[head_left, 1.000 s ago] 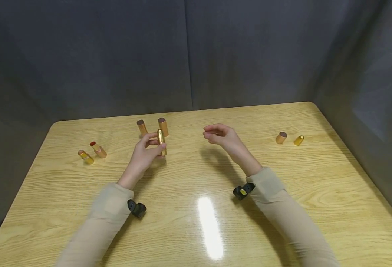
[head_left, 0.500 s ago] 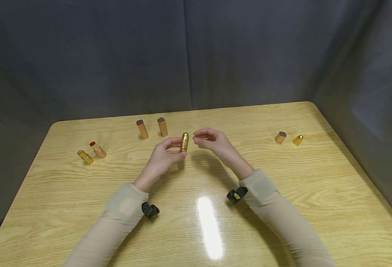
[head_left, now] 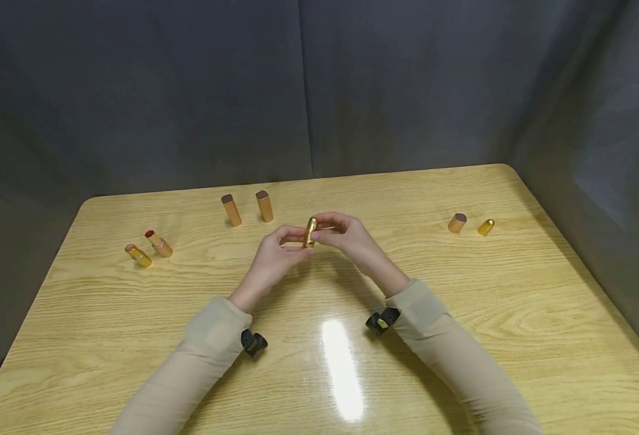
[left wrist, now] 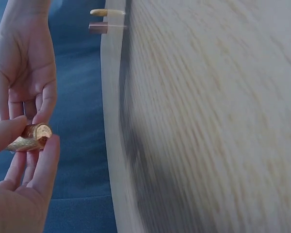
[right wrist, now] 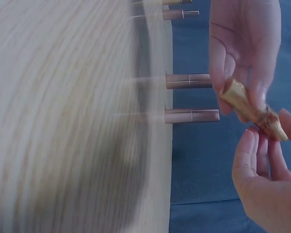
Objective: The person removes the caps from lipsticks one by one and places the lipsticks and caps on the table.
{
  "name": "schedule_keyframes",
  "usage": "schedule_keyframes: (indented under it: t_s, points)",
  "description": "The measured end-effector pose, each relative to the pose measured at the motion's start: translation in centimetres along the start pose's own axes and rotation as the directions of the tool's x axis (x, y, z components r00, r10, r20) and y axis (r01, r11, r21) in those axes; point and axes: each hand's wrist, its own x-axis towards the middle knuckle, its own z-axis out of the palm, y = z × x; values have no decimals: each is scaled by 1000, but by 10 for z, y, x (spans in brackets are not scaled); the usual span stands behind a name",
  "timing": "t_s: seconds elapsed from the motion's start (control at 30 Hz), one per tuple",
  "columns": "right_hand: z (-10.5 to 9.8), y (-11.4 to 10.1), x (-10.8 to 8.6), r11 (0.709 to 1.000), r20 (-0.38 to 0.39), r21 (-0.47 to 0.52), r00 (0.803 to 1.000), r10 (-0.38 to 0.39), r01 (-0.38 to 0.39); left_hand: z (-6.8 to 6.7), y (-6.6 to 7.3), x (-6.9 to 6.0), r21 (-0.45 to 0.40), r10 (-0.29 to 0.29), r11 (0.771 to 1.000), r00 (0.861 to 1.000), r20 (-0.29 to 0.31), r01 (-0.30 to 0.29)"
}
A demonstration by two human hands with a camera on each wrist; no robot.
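A gold lipstick tube [head_left: 310, 232] is held above the middle of the table between both hands. My left hand [head_left: 272, 258] grips its lower part between thumb and fingers. From the other side, my right hand [head_left: 356, 241] pinches the rounded upper part, thumb in front. In the right wrist view the gold lipstick tube [right wrist: 245, 102] slants between the hands, its flat base toward the left hand [right wrist: 247, 39]. The left wrist view shows the tube's round flat end [left wrist: 43, 131]. Fingers hide parts of the tube.
Two closed copper lipsticks [head_left: 231, 210] [head_left: 265, 206] stand at the back. At left stand an uncapped gold lipstick [head_left: 139, 255] and an uncapped copper one with a red tip [head_left: 159, 244]. A copper cap [head_left: 457, 223] and a gold cap [head_left: 485, 227] stand at right on the wooden table [head_left: 107, 362].
My left hand has carried the gold lipstick tube rightward, away from the copper lipsticks. My right hand has moved left to meet it and now pinches its upper part.
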Motion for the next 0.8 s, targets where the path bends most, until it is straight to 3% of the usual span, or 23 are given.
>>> schedule_keyframes:
  t_s: [0.27,0.53,0.8]
  points:
    - [2,4,2,997,-39,70,999,-11,13,5,0,3,45,20,999,999,-50,-18]
    - [4,0,0,993,-74,116,997,-26,34,9,4,3,95,82,993,991,-101,-73]
    - [5,0,-1,987,-85,147,995,-46,58,9,5,3,71,81,995,994,-78,-76]
